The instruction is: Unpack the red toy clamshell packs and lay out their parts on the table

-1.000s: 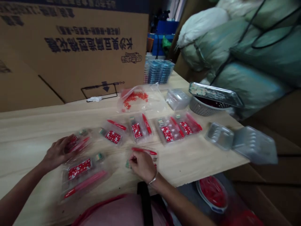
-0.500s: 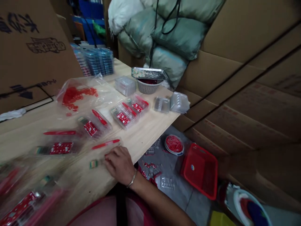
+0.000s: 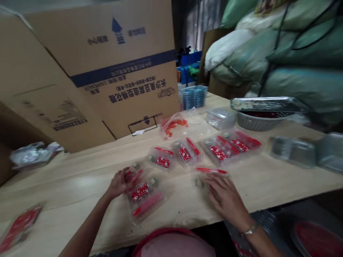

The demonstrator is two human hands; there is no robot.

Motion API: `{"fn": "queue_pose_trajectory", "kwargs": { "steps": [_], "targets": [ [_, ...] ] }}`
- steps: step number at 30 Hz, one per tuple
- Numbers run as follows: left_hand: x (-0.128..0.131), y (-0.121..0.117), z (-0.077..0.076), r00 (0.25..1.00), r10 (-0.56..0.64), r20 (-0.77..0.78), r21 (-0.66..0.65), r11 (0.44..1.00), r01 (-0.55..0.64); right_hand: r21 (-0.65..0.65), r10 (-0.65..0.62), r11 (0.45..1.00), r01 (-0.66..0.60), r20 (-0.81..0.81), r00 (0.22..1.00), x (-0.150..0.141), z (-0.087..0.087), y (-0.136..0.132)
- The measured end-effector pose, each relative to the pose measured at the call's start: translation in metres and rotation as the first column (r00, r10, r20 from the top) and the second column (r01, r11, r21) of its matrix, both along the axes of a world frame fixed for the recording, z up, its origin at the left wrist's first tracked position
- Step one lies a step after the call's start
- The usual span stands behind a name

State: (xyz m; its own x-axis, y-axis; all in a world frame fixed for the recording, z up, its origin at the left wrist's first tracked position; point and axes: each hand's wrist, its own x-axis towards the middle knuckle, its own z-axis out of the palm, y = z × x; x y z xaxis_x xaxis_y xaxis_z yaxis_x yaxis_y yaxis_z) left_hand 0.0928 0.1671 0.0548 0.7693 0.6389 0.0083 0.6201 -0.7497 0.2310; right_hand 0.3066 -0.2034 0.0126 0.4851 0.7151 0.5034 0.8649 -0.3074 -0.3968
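Observation:
My left hand (image 3: 119,182) rests on the wooden table (image 3: 80,185) with its fingers curled on the edge of a clear plastic pack (image 3: 144,196) that holds a red pen and a red patterned piece. My right hand (image 3: 223,198) lies flat, fingers spread, over another clear pack (image 3: 207,176) with a red pen along its far edge. Beyond the hands lies a row of similar filled packs (image 3: 187,151), two more of them further right (image 3: 230,144). The view is blurred by motion.
A large cardboard box (image 3: 107,71) stands at the back. A bag of small red pieces (image 3: 175,125), a white basket under a metal tray (image 3: 261,119), empty clear trays (image 3: 293,151) and stuffed sacks (image 3: 268,60) lie right. Another red pack (image 3: 18,225) sits at the near left.
The view has swung back from the right side and floor to the table. My left hand is in view again on a pack. My right hand stays on its pack.

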Motion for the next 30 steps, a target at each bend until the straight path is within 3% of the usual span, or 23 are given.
{"fn": "queue_pose_trajectory", "kwargs": {
  "steps": [2, 4, 7, 12, 17, 22, 25, 30],
  "targets": [
    [0.0, -0.005, -0.002, 1.0, -0.009, 0.001, -0.029, 1.0, 0.009, -0.036, 0.256, 0.966, -0.258, -0.05, 0.965, -0.024, 0.02, 0.039],
    [-0.002, -0.009, -0.001, 0.999, -0.036, 0.013, -0.052, 0.998, 0.036, -0.082, 0.489, 0.864, -0.497, -0.098, 0.867, -0.053, 0.035, 0.084],
    [-0.007, -0.012, 0.004, 0.997, -0.067, 0.04, -0.081, 0.994, 0.07, -0.169, 0.64, 0.731, -0.661, -0.166, 0.75, -0.078, 0.041, 0.138],
    [-0.012, -0.008, 0.012, 0.994, -0.029, 0.105, -0.154, 0.987, 0.046, -0.267, 0.659, 0.67, -0.693, -0.217, 0.72, -0.071, 0.042, 0.161],
    [-0.011, -0.006, 0.009, 0.987, -0.016, 0.161, -0.212, 0.976, 0.05, -0.255, 0.649, 0.701, -0.666, -0.161, 0.744, -0.058, 0.051, 0.187],
    [-0.015, 0.003, 0.003, 0.976, 0.029, 0.218, -0.194, 0.981, 0.014, -0.291, 0.634, 0.707, -0.645, -0.145, 0.76, -0.056, 0.036, 0.218],
    [-0.018, 0.025, 0.004, 0.989, 0.085, 0.119, -0.067, 0.995, -0.078, -0.295, 0.611, 0.722, -0.626, -0.152, 0.777, -0.058, 0.027, 0.22],
    [-0.013, 0.087, 0.013, 0.981, 0.187, -0.055, 0.064, 0.981, -0.183, -0.326, 0.6, 0.715, -0.619, -0.169, 0.782, -0.059, 0.03, 0.214]
  ]
}}
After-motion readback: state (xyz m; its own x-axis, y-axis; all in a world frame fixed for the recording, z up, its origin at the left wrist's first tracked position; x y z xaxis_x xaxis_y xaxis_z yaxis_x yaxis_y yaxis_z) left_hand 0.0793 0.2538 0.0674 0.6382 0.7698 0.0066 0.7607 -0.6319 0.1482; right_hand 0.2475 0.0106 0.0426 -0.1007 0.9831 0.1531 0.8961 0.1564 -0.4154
